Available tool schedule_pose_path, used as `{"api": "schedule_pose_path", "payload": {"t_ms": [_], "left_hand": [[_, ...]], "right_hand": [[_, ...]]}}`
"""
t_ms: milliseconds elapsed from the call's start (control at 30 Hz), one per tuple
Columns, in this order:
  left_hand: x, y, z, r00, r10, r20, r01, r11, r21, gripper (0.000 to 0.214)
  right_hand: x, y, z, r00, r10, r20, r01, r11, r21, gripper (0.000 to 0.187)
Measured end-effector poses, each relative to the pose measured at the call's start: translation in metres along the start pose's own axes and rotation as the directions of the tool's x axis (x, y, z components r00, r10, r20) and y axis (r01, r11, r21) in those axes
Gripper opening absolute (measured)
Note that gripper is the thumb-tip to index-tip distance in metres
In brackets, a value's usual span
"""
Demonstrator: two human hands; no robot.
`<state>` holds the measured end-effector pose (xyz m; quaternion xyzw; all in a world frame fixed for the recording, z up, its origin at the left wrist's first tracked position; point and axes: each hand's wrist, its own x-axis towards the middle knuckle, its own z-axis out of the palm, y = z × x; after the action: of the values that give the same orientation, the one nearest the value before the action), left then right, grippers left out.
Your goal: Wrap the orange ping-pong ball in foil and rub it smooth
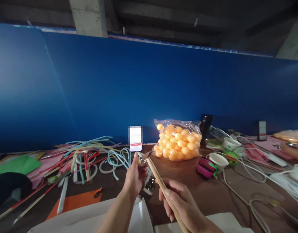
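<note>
My right hand (174, 197) is wrapped round a long, light wooden stick (155, 173), which slants up and left. A dark, pointed metal piece (146, 156) shows at its upper end; I cannot tell whether it is a hammer head. Closed fingers of my left hand (135, 176) hold a small, round, shiny thing (141, 161) with some yellow on it, right beside that tip. Its kind is not clear. Between the hands, a small open box (149, 186) of shiny dark metal pieces lies on the table.
Behind my hands are a phone (135, 139) and a clear bag of orange balls (177, 142). Coloured tubes and strips (85, 158) lie left. A pink pouch (206, 167), paper cups (219, 160), black bottle (206, 127) and white cables (243, 197) are right. Another person's hand (293, 150) shows far right.
</note>
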<state>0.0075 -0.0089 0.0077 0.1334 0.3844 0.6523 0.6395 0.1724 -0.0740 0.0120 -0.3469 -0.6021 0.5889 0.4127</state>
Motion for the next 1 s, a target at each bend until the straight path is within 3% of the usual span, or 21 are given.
{"api": "schedule_pose_path", "payload": {"t_ms": [400, 700, 1000], "left_hand": [[0.0015, -0.0010, 0.0005, 0.997, 0.043, -0.057, -0.043, 0.999, 0.003, 0.035], [0.0027, 0.0000, 0.0018, 0.994, 0.098, 0.056, -0.091, 0.990, -0.111, 0.025], [0.0039, 0.0007, 0.0009, 0.989, 0.112, 0.095, -0.091, 0.977, -0.195, 0.020]], "right_hand": [[-0.0003, 0.0006, 0.0001, 0.999, 0.030, 0.009, -0.030, 0.998, -0.059, 0.033], [-0.0007, 0.0004, -0.0041, 0.999, -0.024, -0.040, 0.025, 1.000, 0.017, 0.030], [0.0006, 0.0043, -0.0041, 0.999, -0.018, -0.033, 0.020, 0.999, 0.042, 0.027]]}}
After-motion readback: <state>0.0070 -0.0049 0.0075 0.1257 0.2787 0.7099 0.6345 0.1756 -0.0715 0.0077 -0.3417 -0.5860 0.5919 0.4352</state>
